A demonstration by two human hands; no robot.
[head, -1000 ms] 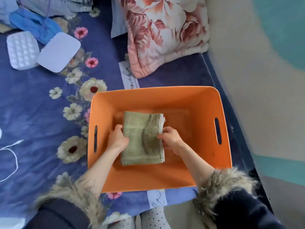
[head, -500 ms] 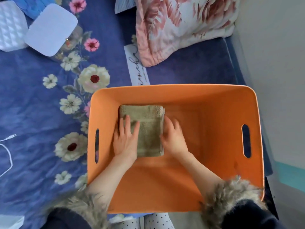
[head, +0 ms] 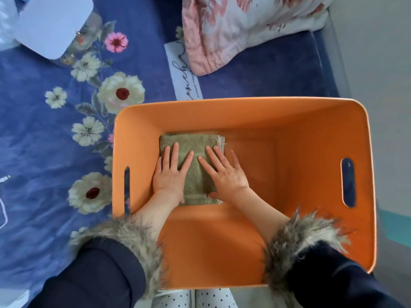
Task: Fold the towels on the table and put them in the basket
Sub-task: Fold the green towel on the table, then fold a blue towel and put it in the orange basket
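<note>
One folded towel [head: 195, 183] already lies in the basket [head: 244, 105], under her left hand [head: 170, 174] and right hand [head: 224, 174], both pressing flat with spread fingers; no other towels are visible.

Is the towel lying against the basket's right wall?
No, the towel lies in the basket's left half, under both flat hands.

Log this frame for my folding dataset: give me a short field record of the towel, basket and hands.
towel: green towel, folded, flat on basket floor, left side
basket: orange basket, otherwise bare inside
left hand: left hand, open, palm down on towel
right hand: right hand, open, palm down on towel
surface: blue floral bedspread
</note>
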